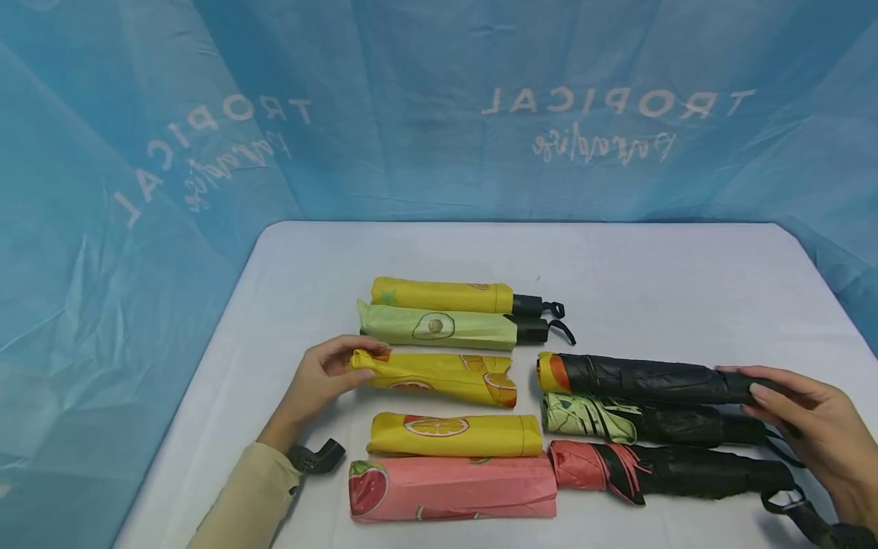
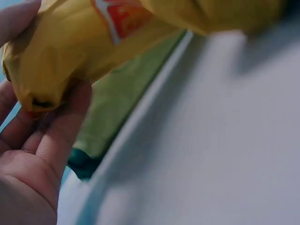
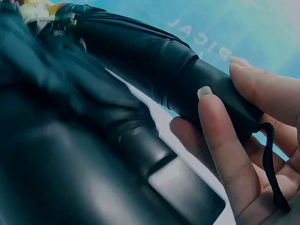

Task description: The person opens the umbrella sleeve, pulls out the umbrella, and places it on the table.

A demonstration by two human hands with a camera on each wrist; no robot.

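Observation:
My left hand (image 1: 331, 372) pinches the left end of a yellow umbrella sleeve (image 1: 428, 377) with orange-slice prints, its ragged end pointing right. The left wrist view shows thumb and fingers around the yellow fabric (image 2: 61, 51). In my right hand (image 1: 819, 423) is the handle of a black folded umbrella (image 1: 645, 379), whose yellow-orange tip points left, a small gap from the sleeve. In the right wrist view, a black strap (image 3: 269, 164) hangs from this handle beside my fingers. Just below it lie a green-and-black folded umbrella (image 1: 686, 424) and a pink-and-black one (image 1: 706, 469).
Behind the sleeve lie a yellow umbrella (image 1: 439, 295) and a green avocado-print umbrella (image 1: 466, 326), both in sleeves with black handles showing. Nearer me are another yellow sleeve (image 1: 480, 436) and a pink watermelon-print sleeve (image 1: 473, 492). Blue printed curtains (image 1: 439, 114) surround the white table (image 1: 652, 290).

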